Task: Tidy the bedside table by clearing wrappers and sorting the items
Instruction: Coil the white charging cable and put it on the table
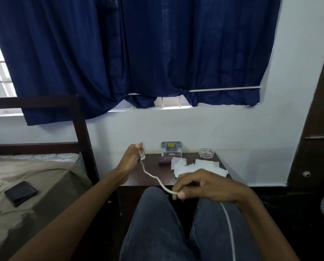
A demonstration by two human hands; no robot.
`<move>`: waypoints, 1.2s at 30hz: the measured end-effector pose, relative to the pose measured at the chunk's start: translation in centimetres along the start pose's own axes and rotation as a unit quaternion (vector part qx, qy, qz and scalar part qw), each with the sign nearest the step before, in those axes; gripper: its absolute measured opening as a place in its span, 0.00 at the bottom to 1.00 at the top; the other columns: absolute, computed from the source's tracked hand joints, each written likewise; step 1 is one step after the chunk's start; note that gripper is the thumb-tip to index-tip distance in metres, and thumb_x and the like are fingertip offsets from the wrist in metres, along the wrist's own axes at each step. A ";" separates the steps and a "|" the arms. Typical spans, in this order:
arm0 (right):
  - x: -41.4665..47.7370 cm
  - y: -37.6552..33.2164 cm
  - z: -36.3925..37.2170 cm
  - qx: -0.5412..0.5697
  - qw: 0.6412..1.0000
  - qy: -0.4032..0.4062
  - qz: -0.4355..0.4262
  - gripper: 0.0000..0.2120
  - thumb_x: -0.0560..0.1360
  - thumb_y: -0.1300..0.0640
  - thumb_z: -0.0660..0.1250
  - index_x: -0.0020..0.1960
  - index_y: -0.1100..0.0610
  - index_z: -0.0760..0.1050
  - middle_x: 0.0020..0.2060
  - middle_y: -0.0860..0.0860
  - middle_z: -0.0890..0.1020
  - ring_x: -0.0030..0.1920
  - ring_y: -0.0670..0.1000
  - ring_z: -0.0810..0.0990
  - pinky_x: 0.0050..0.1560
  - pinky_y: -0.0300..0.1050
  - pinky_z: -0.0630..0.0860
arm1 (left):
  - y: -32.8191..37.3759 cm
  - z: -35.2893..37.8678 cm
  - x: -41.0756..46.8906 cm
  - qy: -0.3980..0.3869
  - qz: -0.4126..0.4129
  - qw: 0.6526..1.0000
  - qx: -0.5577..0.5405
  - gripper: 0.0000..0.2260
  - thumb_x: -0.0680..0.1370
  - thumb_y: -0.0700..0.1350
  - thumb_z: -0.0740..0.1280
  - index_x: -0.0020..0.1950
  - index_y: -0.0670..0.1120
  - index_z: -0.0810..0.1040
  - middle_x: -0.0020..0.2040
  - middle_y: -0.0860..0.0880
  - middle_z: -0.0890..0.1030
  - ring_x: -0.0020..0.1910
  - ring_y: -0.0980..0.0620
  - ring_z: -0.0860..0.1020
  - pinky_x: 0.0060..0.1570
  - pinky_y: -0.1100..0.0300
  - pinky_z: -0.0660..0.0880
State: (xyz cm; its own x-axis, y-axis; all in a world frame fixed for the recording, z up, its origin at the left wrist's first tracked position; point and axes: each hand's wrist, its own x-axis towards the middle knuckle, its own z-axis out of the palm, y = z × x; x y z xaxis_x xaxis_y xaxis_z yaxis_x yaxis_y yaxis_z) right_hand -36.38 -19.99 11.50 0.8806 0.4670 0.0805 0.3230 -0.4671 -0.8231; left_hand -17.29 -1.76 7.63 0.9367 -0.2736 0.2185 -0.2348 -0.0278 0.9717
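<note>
A dark bedside table (151, 178) stands against the white wall in front of my knees. My left hand (130, 157) is raised over its back left corner and holds one end of a white cable (151, 176), right beside a clear glass (142, 152). The cable runs down across the table to my right hand (200, 183), which pinches it between thumb and fingers near the front edge. White paper wrappers (200, 166) lie crumpled on the table's right half. A small purple box (165, 160) lies in front of a grey-lidded plastic container (171, 149). A glass ashtray (206, 153) sits at the back right.
A bed with a beige sheet (25, 178) and dark headboard (82, 132) lies left of the table; a dark phone (20, 193) rests on it. A dark wooden door (315, 129) stands at the right. Blue curtains (138, 53) hang above.
</note>
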 end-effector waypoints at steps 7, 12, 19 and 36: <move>-0.2 -2.0 -1.6 0.119 0.942 0.301 -0.085 0.08 0.77 0.60 0.60 0.46 0.56 0.77 0.27 0.43 0.75 0.27 0.42 0.65 0.28 0.33 0.62 | -0.7 1.4 -1.6 -0.231 0.025 0.941 0.246 0.14 0.83 0.45 0.51 0.41 0.46 0.70 0.40 0.50 0.72 0.39 0.59 0.72 0.41 0.67 0.67; 0.2 0.7 -3.5 0.120 0.848 0.515 -0.041 0.12 0.80 0.57 0.57 0.41 0.57 0.74 0.25 0.45 0.63 0.24 0.42 0.60 0.24 0.32 0.60 | 0.6 3.2 -4.1 -0.358 -0.025 0.914 0.187 0.17 0.83 0.42 0.49 0.40 0.42 0.72 0.35 0.50 0.85 0.33 0.48 0.76 0.34 0.71 0.71; 0.6 6.6 -4.6 0.071 0.757 0.649 0.038 0.12 0.78 0.60 0.58 0.40 0.58 0.77 0.29 0.45 0.71 0.31 0.43 0.68 0.36 0.41 0.64 | 2.6 3.8 -4.4 -0.397 -0.103 0.912 -0.031 0.19 0.80 0.49 0.48 0.35 0.43 0.68 0.22 0.50 0.73 0.16 0.60 0.61 0.30 0.59 0.58; 4.8 9.6 3.7 -0.257 0.915 0.297 0.094 0.12 0.74 0.58 0.65 0.57 0.51 0.79 0.50 0.49 0.79 0.51 0.49 0.77 0.48 0.43 0.73 | 2.5 0.3 -1.6 -0.088 -0.135 0.889 -0.429 0.19 0.83 0.48 0.49 0.36 0.44 0.67 0.54 0.40 0.82 0.47 0.45 0.84 0.53 0.55 0.78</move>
State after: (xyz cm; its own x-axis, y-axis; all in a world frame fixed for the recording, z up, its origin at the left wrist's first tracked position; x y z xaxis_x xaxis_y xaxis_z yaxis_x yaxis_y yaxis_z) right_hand -30.31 -19.47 1.93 0.9210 -0.0782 0.3816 0.1315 -0.8597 -0.4936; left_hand -19.48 -1.70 9.66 0.8561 -0.5162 0.0237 0.3471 0.6083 0.7138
